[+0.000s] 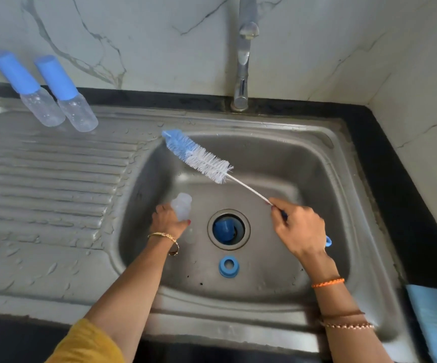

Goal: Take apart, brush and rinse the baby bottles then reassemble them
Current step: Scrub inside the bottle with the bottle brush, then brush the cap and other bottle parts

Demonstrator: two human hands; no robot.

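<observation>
Bottle: stripped, gripped in left hand over sink basin; brushing pending. Brush: pinched by right hand. Ring, cap: basin floor. Two capped bottles: back-left drainboard corner.

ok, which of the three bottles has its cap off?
The clear bottle held in the left hand over the basin; the two on the drainboard keep blue caps.
</observation>
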